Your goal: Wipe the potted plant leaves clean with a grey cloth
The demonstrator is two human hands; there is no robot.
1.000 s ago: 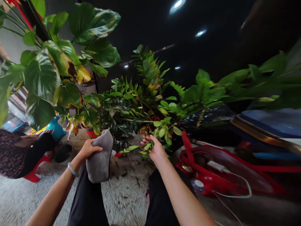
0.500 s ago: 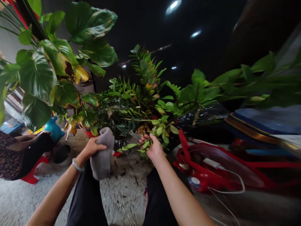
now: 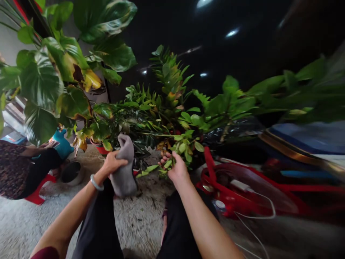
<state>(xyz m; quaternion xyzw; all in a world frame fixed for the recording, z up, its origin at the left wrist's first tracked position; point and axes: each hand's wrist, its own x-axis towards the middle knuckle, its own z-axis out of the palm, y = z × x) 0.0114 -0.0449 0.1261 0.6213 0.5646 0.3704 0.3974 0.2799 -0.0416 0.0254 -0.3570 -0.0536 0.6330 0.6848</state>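
Note:
My left hand [image 3: 114,163] is closed around a folded grey cloth [image 3: 125,176], which hangs down over the floor. A pale bangle circles that wrist. My right hand [image 3: 176,167] holds a leafy stem [image 3: 168,163] of a low green plant, with small leaves poking out between and beside the fingers. Behind both hands spreads the bushy potted plant [image 3: 167,97], some of its leaves yellow or brown. The cloth and the stem are apart from each other.
A large-leaved plant [image 3: 43,82] rises at the left. Below it are a seated person [image 3: 16,169], a red stool [image 3: 40,189] and a metal pot [image 3: 72,172]. At the right stand a red plastic basket [image 3: 242,190] with a white cable [image 3: 260,217] and a blue box-like thing [image 3: 304,140].
My left hand has moved slightly right and up with the grey cloth, whose top edge now opens upward. My right hand stays on the stem. The view has shifted a little.

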